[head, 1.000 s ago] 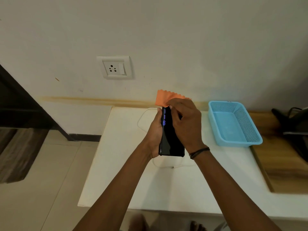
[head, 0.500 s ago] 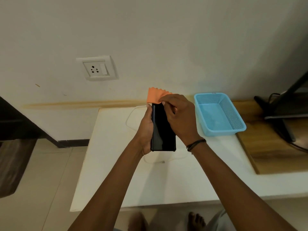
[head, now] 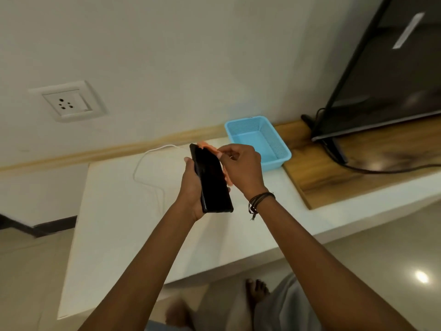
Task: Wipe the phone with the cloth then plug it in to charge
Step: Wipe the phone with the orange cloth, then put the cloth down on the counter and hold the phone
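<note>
**A:** Above a white counter (head: 114, 211), we hold the phone (head: 212, 180) in our left hand (head: 191, 187), fingers wrapped around its lower half, dark screen facing up and tilted toward the wall.

**B:** And our right hand (head: 241, 170)?

**A:** Closed on the orange cloth (head: 210, 149). We see only slivers of it: a scrap at the phone's top corner and a strip along its right edge, pinched between our fingers and the handset. Most of the cloth is hidden behind the hand and the phone.

**B:** So cloth and phone are touching?

**A:** At the top right edge, yes. Both are held off the counter, not resting on it.

**B:** Where does the charging side stand?

**A:** A white cable (head: 145, 163) loops across the counter just left of our hands, running back toward the wall. Its tip is hidden behind our left wrist, so we cannot tell where it ends. The wall socket (head: 68, 102) sits well to the left, with nothing plugged into it.

**B:** Anything else in the frame?

**A:** A blue mesh basket (head: 279, 151) stands just beyond our right hand, at the edge of a wooden board (head: 346, 168). A dark television screen (head: 386, 75) rises on the right, its black cord trailing over the wood. A dark thread bracelet (head: 259, 199) circles our right wrist, and bare feet (head: 256, 290) show on the tiled floor below.
</note>
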